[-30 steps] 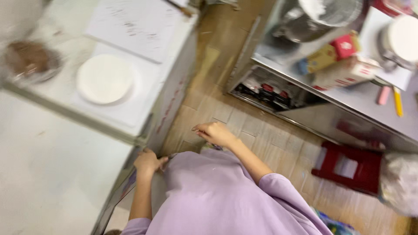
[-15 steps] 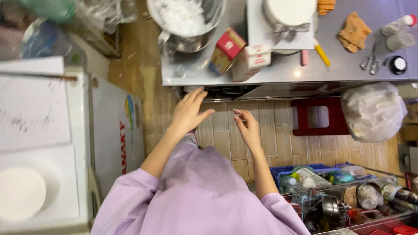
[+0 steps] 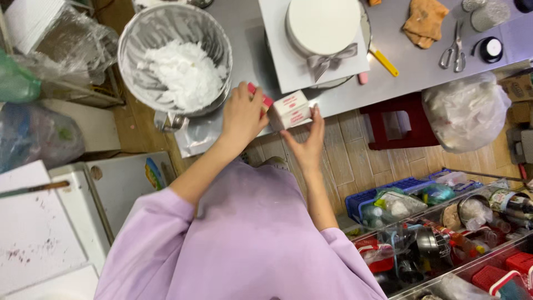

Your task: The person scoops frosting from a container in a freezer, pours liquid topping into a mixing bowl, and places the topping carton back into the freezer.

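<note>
At counter edge point(image 3: 355, 100), both hands point(image 3: 242, 115) grip carton point(image 3: 290, 110)

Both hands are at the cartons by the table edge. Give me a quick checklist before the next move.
1. Left hand on the red-topped carton: ok, the fingers wrap it.
2. Right hand against the white carton: ok, touching its side; firmness of grip cannot tell.
3. Cartons on the steel table: not ok, they sit right at its edge.
4. Mixing bowl of white cream: ok, upright, beside the left hand.
5. White cake with grey bow: ok, apart from both hands.
6. Cartons sealed: cannot tell.
</note>
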